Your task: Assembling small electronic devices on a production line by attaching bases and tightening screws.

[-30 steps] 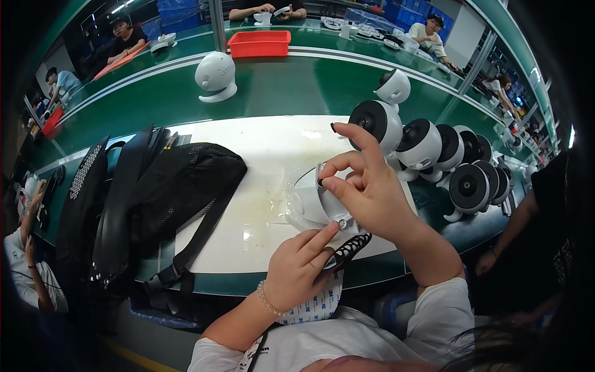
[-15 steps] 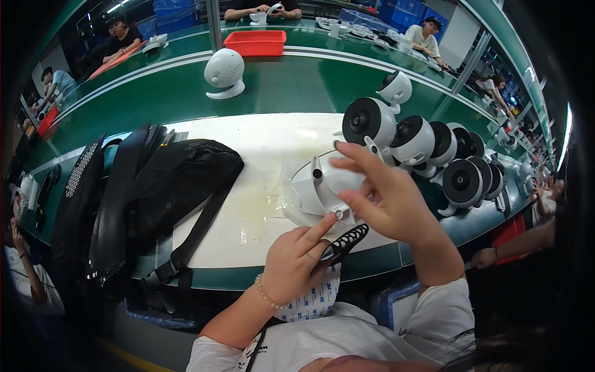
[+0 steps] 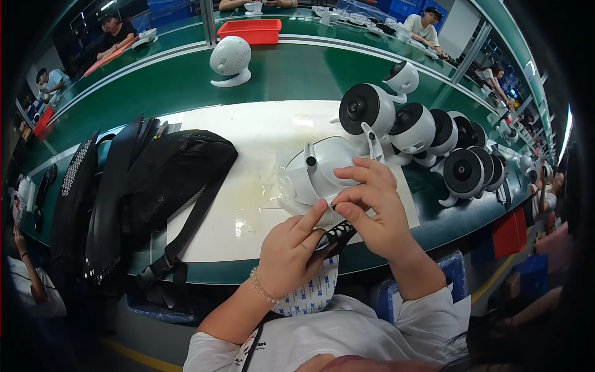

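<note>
A white round camera unit [image 3: 322, 167] lies on the white mat [image 3: 248, 142] in front of me, partly under clear plastic film. My right hand [image 3: 372, 204] rests against its lower side, thumb and forefinger pinched on a small piece at the edge. My left hand [image 3: 291, 245] is just below, forefinger stretched up to the same spot, and it holds a black perforated strip [image 3: 338, 235]. A sheet of small white stickers [image 3: 313, 291] lies under my left wrist.
A black backpack [image 3: 142, 192] lies on the left of the mat. A row of several white camera units with black faces [image 3: 434, 133] stands to the right. Another white unit [image 3: 230, 60] and a red tray [image 3: 251, 31] sit farther back. Other people work around the green benches.
My right hand has come down from above the white unit to its lower edge, and its spread fingers have closed into a pinch beside my left forefinger.
</note>
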`<state>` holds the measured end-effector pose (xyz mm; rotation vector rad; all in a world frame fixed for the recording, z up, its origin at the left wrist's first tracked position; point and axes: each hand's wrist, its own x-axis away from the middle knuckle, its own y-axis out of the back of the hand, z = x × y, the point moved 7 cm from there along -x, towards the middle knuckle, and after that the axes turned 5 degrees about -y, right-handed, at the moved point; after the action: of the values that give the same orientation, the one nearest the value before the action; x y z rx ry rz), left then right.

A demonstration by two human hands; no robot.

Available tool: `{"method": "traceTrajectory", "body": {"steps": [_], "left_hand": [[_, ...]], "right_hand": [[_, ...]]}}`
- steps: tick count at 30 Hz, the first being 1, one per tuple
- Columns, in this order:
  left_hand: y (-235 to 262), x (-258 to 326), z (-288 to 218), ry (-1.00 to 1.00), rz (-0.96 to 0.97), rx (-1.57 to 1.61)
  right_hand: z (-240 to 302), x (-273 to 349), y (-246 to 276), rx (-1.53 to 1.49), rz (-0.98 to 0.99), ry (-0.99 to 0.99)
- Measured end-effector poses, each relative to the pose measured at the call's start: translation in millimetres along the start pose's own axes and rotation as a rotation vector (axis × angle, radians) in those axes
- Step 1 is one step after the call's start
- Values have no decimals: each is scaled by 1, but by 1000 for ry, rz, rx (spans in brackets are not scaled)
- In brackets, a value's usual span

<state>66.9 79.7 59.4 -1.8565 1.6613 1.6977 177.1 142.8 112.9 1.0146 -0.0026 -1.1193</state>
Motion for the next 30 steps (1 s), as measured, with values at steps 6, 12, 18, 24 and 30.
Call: {"method": "traceTrajectory", "body": {"steps": [6, 12, 18, 24, 30], "left_hand": [[-1, 1, 1, 20, 20, -5], [-3, 4, 4, 60, 26, -8], [-1, 8, 8, 125, 11, 105], [0, 8, 6, 35, -66, 139], [-2, 8, 7, 42, -16, 133]], "right_hand": [[0, 18, -5, 101, -198, 231], [11, 22, -5, 338, -116, 371], [1, 24, 3, 213, -105, 239], [20, 46, 0, 40, -171, 288], [20, 56, -10, 80, -252, 374]]}}
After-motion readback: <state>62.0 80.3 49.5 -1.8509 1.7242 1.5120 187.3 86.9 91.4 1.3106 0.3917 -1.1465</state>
